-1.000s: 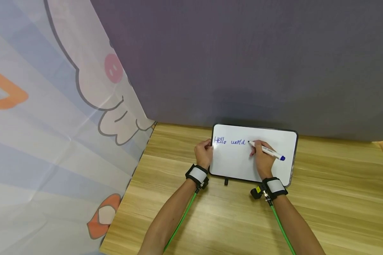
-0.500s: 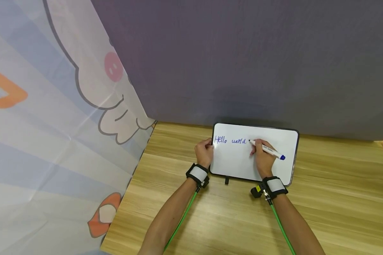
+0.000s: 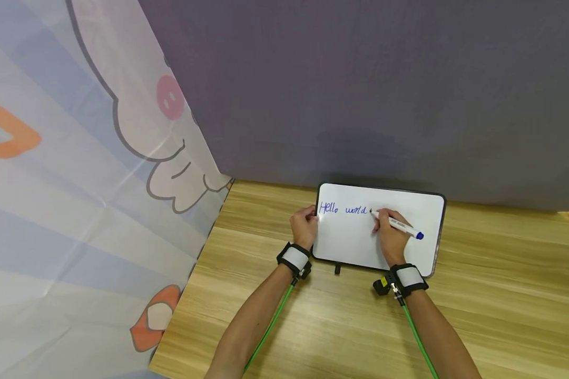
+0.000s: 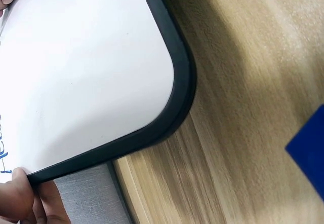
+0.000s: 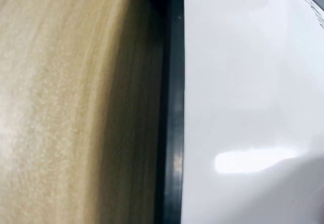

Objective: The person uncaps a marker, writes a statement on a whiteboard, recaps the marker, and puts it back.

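A white whiteboard (image 3: 346, 237) with a black frame lies tilted on the wooden table, bearing the blue handwriting "Hello world" (image 3: 343, 209). My left hand (image 3: 304, 227) pinches the board's left edge; in the left wrist view its thumb (image 4: 19, 186) lies over the frame and other fingers are behind it. My right hand (image 3: 391, 237) grips a white marker (image 3: 399, 224) with a blue end. The marker's dark tip is at the board just right of "world". Only the board's edge and glossy surface (image 5: 243, 92) fill most of the right wrist view.
A small black foot (image 3: 337, 268) sticks out at the board's lower edge. Behind the board rises a grey partition (image 3: 360, 95). A printed cartoon sheet (image 3: 76, 210) hangs along the table's left side. Green cables (image 3: 270, 326) run from both wrist straps along the forearms.
The head view shifts slightly. Relative to the board, the marker has moved a tiny bit left, its tip staying beside "world". My left hand keeps its place on the edge.
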